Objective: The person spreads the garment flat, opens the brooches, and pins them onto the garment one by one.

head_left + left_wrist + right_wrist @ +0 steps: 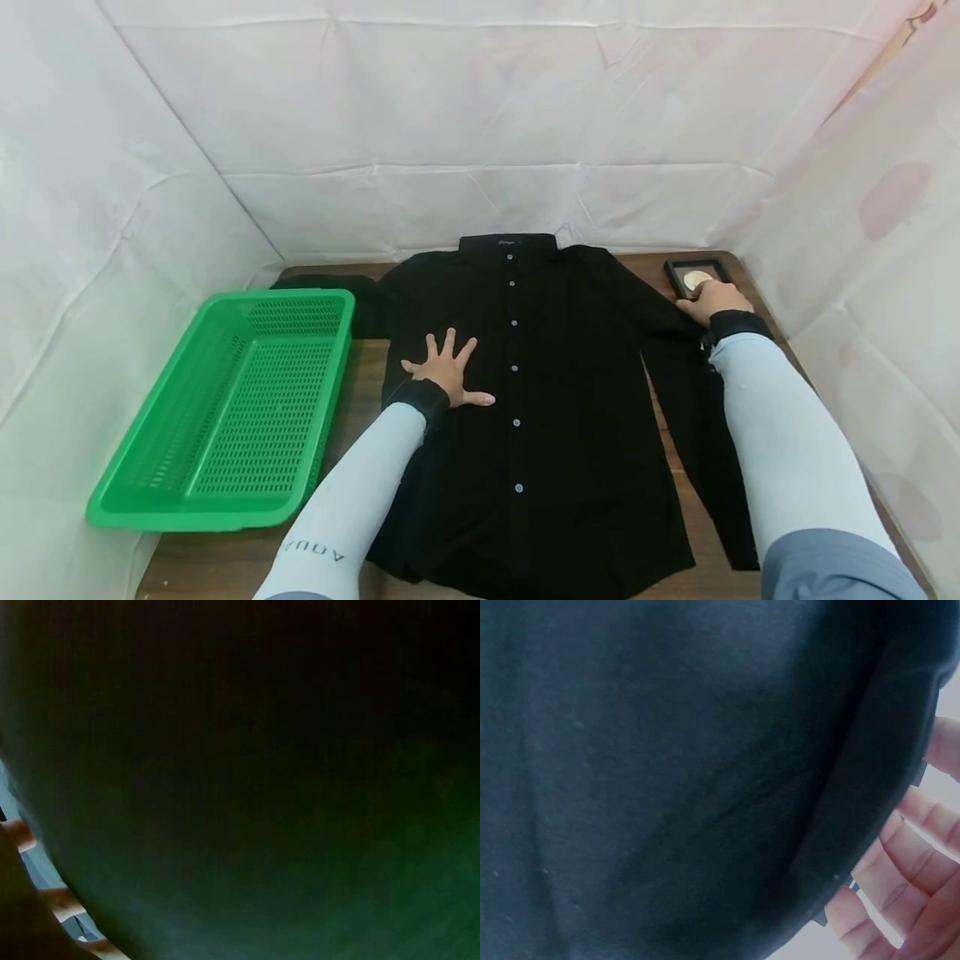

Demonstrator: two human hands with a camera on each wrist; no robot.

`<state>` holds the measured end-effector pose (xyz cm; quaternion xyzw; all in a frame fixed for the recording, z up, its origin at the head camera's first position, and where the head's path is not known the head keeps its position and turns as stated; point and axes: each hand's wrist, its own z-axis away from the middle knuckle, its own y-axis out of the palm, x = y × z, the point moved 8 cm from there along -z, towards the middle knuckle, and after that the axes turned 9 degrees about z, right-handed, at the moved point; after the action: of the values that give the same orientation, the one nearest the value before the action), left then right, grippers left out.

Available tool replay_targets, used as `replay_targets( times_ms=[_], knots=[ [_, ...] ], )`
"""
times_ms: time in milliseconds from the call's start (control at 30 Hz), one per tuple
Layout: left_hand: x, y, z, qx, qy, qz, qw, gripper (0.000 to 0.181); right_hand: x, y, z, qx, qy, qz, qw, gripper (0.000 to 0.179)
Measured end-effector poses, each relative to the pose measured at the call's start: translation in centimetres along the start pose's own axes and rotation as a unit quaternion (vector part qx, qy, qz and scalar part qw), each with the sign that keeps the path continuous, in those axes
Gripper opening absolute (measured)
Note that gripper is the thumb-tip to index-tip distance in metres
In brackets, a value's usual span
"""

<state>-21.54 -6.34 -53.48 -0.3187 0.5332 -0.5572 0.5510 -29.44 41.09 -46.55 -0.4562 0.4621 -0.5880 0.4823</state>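
A black button-up shirt (585, 375) lies spread out front side up, its light buttons running down the middle. My left hand (444, 375) rests on the left part of its front, fingers spread wide. In the left wrist view, dark fabric fills most of the picture and only bits of fingers (64, 901) show at the left edge. At the back right, my right hand (716, 302) reaches over a small black-framed case (678, 271) holding a round gold-coloured disc (696, 279). Its fingertips overlap the case's near side. The right wrist view shows these fingers (911, 859) loosely extended beside dark cloth.
A green perforated plastic basket (255, 408) stands on the left, overlapping the shirt's left sleeve (367, 304). The other sleeve (701, 442) runs down the right, under my right forearm. White sheets (465, 100) hang around the wooden table (217, 558) at the back and sides.
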Motion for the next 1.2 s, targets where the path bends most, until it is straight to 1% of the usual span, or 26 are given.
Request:
replay_targets(
  times_ms=[100, 300, 467, 600, 733, 900, 1133, 1200],
  knots=[
    [0.0, 0.0, 0.0, 0.001, 0.0, -0.002, 1.0, 0.123, -0.1, 0.3, -0.1, 0.008, 0.003, -0.001, 1.0, 0.052],
    [-0.1, -0.3, 0.1, 0.0, -0.002, -0.007, 1.0, 0.123, -0.3, 0.6, -0.4, 0.003, 0.001, -0.008, 1.0, 0.053],
    [-0.3, -0.2, 0.2, 0.013, -0.003, -0.011, 0.9998, 0.123, -0.4, 1.0, -0.6, 0.021, 0.0, -0.005, 0.9998, 0.055],
    [-0.4, -0.2, 0.2, 0.016, -0.007, -0.015, 0.9997, 0.122, -0.3, 1.1, -0.8, 0.021, 0.005, -0.006, 0.9998, 0.053],
    [-0.5, -0.4, 0.2, 0.011, -0.011, -0.019, 0.9997, 0.122, -0.3, 1.1, -0.9, 0.009, 0.016, -0.014, 0.9997, 0.044],
    [-0.9, -0.3, 0.2, 0.022, -0.007, -0.018, 0.9996, 0.122, -0.5, 0.8, -0.6, -0.011, 0.034, -0.019, 0.9992, 0.035],
    [-0.7, -0.7, 0.3, 0.018, -0.014, -0.009, 0.9997, 0.122, -0.2, 1.0, -0.8, -0.035, 0.03, -0.022, 0.9987, 0.03],
    [-0.5, -0.5, 0.3, 0.02, -0.015, -0.01, 0.9996, 0.122, -0.1, 1.1, -0.8, -0.039, 0.03, -0.024, 0.9985, 0.03]
  ],
)
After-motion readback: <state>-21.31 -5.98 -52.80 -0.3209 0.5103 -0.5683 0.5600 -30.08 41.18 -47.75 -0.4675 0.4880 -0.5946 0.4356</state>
